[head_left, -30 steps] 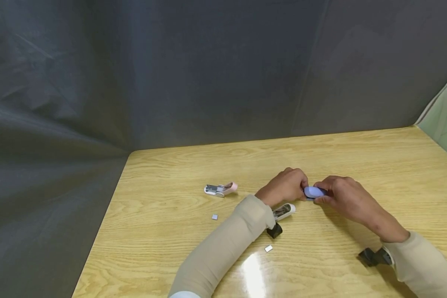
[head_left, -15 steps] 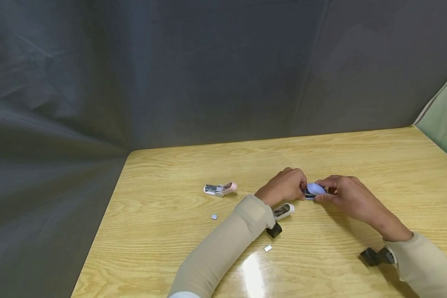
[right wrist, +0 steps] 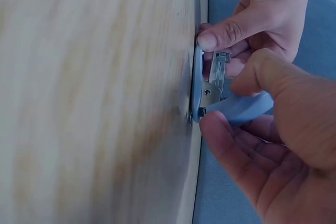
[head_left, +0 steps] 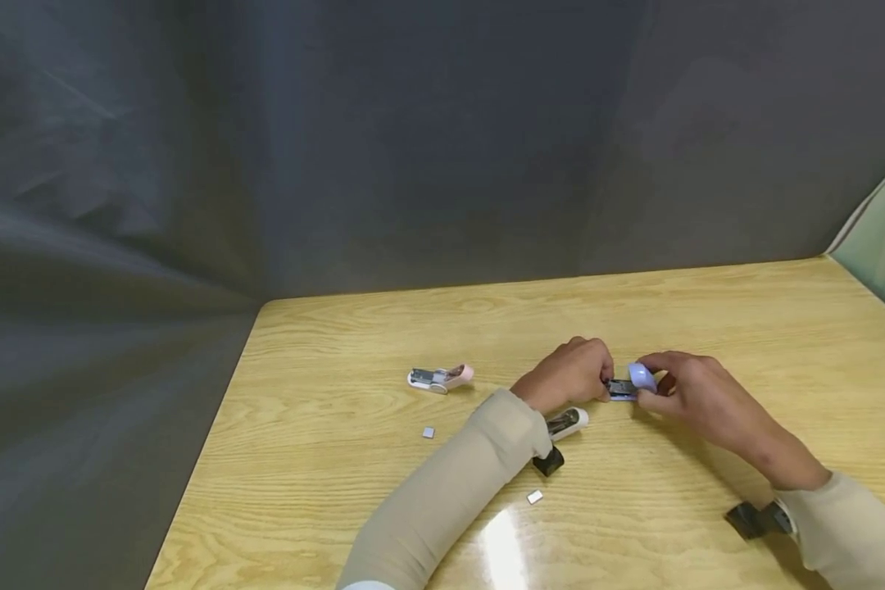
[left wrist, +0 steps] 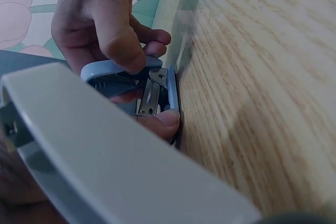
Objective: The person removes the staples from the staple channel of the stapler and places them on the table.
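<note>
Nearest the camera, both beige sleeves are cut off by the bottom edge of the head view, and a small flat metal staple block (head_left: pixel 534 496) lies on the pale wooden table (head_left: pixel 708 311) between them. Just beyond it, a white mini stapler (head_left: pixel 566 422) is partly hidden behind the left wrist. The left hand (head_left: pixel 569 373) lies knuckles up with curled fingers, pinching the front end of a small light-blue plastic stapler (head_left: pixel 629 384) that sits on the table; its fingertip (left wrist: pixel 164 120) presses the blue base. The right hand (head_left: pixel 696 392) comes in from the other side, thumb and fingers curled round the rounded blue lid and tilting it up. The stapler is open, its silver metal staple channel (right wrist: pixel 216 77) showing between lid and base; whether staples sit inside is hard to make out. Farther left lie another small staple block (head_left: pixel 428 433) and an opened pink-and-white mini stapler (head_left: pixel 440 378). A dark grey cloth backdrop (head_left: pixel 413 139) closes the scene.
</note>
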`<state>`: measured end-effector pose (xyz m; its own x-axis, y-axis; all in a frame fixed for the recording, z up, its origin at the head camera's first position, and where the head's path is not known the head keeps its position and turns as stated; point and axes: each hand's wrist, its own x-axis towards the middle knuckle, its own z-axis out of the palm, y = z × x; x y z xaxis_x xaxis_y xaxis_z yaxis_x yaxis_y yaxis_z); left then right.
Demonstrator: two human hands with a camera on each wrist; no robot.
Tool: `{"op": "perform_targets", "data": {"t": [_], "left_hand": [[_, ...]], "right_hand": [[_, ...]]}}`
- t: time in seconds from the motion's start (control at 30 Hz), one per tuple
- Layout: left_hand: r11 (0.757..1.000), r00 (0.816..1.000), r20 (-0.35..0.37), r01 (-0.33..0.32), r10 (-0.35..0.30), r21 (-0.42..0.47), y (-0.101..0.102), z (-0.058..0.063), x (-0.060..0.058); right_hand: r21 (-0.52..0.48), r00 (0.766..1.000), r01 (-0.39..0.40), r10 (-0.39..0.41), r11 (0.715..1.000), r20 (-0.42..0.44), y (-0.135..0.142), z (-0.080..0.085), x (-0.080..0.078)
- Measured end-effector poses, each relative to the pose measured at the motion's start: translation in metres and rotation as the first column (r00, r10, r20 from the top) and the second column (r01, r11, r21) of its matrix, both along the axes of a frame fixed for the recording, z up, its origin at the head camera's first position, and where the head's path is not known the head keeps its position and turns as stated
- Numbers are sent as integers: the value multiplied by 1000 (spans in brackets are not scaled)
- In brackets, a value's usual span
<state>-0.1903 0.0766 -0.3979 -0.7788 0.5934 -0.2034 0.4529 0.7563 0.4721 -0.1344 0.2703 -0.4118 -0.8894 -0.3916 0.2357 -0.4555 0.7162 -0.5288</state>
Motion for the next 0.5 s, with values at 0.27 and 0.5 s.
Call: {"op": "perform_targets", "data": {"t": [0.27,0.5], "left_hand": [[1000,1000,13,-3,3,-12,1,0,1],[1000,1000,25,1,-1,-7,0,-1,1]], "right_hand": [[-38,997,32,-29,999,70,-1,1,0],[-48,995,58,-54,997,79,-2,0,2]]}}
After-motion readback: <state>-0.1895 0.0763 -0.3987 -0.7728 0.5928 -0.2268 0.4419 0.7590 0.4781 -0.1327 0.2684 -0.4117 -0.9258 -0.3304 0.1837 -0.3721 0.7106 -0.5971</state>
